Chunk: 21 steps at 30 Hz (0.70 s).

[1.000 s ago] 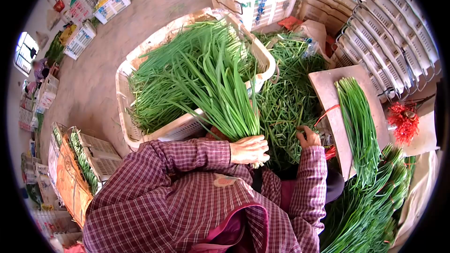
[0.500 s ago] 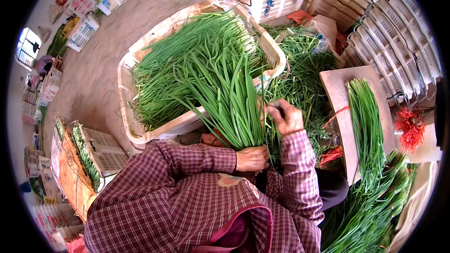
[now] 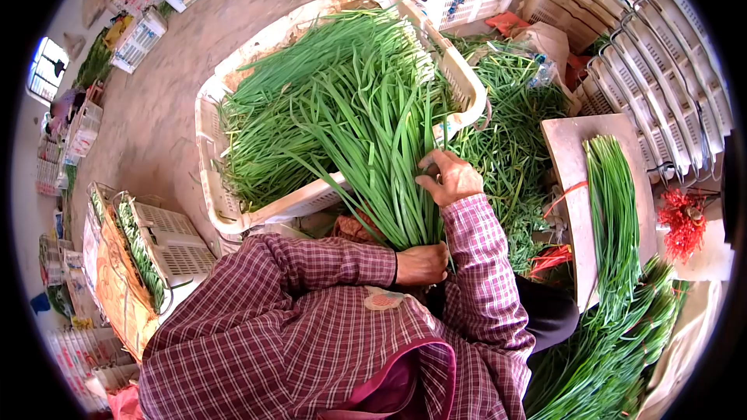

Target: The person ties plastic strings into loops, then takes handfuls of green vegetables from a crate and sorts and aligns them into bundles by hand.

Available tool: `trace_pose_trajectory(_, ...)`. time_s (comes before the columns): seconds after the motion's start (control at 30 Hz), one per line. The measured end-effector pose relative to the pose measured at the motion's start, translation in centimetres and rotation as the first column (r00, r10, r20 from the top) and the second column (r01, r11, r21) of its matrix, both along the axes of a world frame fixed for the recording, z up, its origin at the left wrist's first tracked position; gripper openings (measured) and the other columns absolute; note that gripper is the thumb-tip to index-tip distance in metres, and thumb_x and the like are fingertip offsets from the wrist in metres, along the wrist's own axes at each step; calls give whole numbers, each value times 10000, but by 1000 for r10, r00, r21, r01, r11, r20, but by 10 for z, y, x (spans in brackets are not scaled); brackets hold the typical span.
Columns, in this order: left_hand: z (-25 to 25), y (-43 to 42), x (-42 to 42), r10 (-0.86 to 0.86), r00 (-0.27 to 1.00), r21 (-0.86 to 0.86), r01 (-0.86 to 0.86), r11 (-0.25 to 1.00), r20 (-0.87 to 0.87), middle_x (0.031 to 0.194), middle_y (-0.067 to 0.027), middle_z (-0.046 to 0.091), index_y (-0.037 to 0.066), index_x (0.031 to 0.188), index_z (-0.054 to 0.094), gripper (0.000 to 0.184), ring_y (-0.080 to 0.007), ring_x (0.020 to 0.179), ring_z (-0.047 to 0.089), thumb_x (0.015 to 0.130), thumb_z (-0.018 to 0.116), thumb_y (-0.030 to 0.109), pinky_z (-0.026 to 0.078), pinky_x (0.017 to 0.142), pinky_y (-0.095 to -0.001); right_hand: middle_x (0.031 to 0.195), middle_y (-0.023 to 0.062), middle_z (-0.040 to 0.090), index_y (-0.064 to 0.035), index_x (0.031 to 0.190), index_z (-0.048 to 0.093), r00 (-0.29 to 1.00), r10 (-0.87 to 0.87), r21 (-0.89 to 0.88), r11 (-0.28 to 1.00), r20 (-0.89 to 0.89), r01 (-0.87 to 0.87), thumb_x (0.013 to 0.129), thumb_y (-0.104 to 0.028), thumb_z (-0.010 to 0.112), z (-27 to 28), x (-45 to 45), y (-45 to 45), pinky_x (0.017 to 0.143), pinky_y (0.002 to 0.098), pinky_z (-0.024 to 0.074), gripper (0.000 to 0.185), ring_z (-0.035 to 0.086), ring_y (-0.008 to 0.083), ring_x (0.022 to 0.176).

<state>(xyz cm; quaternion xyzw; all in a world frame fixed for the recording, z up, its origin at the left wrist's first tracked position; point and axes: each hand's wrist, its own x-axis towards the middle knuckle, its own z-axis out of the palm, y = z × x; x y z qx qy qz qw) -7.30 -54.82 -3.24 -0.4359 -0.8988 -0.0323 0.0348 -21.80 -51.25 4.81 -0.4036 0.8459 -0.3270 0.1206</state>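
Note:
My left hand is closed round the lower ends of a bunch of garlic chives, whose long flat leaves fan up and away from me. Beside the bunch's right edge is my right hand, thumb and forefinger apart, with the fingertips close to the leaves; whether they touch is hard to see. Just beyond, a white plastic crate holds a heap of loose chives. The bunch's tips overlap that heap and the crate's near rim.
Loose leaves pile right of the crate. Chives lie on a board, with red ties beside it. More chives lie lower right. Stacked crates stand at right; another filled crate sits left.
My right hand has shifted a little left and up along the bunch, and its pinched fingers have spread apart. My left hand keeps its hold on the chives.

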Motion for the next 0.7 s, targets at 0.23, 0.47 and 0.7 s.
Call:
trace_pose_trajectory(0.23,-5,-1,-3,-19,996,-45,23,999,87,751,-74,577,51,754,543,146,-252,816,590,753,561,195,460,838,-384,812,84,621,-92,883,600,962,-80,-71,995,-259,64,781,-149,679,-8,14,6,644,397,521,141,628,295,685)
trace_pose_trajectory(0.47,-19,2,4,-25,993,90,15,996,112,769,-102,592,46,719,559,138,-257,827,588,742,594,177,464,830,-381,750,59,604,-98,851,558,777,-495,-477,830,-389,290,904,-145,558,-43,-29,9,447,318,522,70,592,189,594)
trace_pose_trajectory(0.7,-8,0,5,-11,1000,80,8,997,27,686,-62,581,83,608,585,185,-224,719,562,719,606,230,430,691,-356,779,61,654,-162,863,663,764,-356,54,890,-538,452,864,-282,630,19,-43,36,632,343,544,124,658,237,681)
